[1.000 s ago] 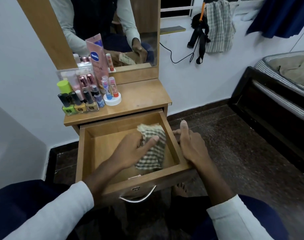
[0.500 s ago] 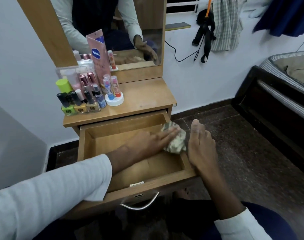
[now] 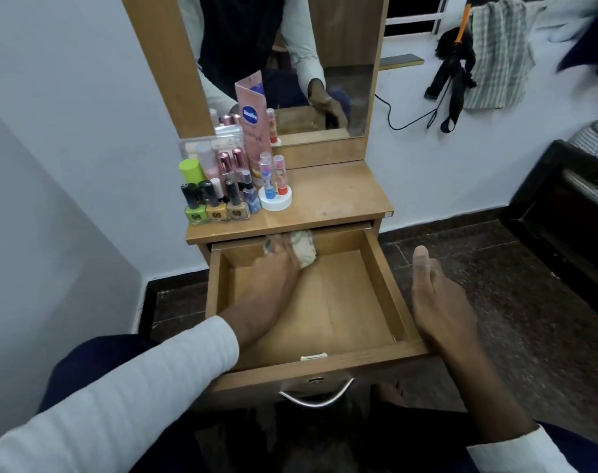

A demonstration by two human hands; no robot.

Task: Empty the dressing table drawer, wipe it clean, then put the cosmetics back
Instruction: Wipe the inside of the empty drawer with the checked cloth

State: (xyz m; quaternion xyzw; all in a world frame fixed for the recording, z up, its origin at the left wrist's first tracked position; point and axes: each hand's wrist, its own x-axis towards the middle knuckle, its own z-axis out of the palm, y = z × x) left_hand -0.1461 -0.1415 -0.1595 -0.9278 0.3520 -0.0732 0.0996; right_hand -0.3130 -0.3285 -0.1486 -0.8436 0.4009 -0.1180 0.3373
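- I am reaching my left hand (image 3: 273, 278) into the open light-brown wooden drawer (image 3: 382, 285) and pressing a crumpled pale checked cloth (image 3: 302, 249) against its back wall; my fingers are blurred, so I cannot tell how tightly they are curling on the cloth.
- The cloth is looking bunched and whitish with faint green checks, and part of it is sticking out just beyond my fingertips, tucked under the front edge of the tabletop.
- My right hand (image 3: 440, 305) is resting on the outside of the drawer's right wall near its front corner, with the thumb pointing up and the fingers lying out of sight along the outer face.
- The drawer is standing pulled out towards me, its bare wooden floor showing between my two hands, and a curved silver metal handle (image 3: 316, 399) is hanging on its front, nearer to me than both hands.
- Beyond my left hand, on the wooden dressing table top (image 3: 338, 196), the cosmetics are standing in a cluster: small nail polish bottles with black caps (image 3: 217, 208), a tall pink lotion tube (image 3: 253, 121) and a round white stand holding lip balm sticks (image 3: 275, 196).
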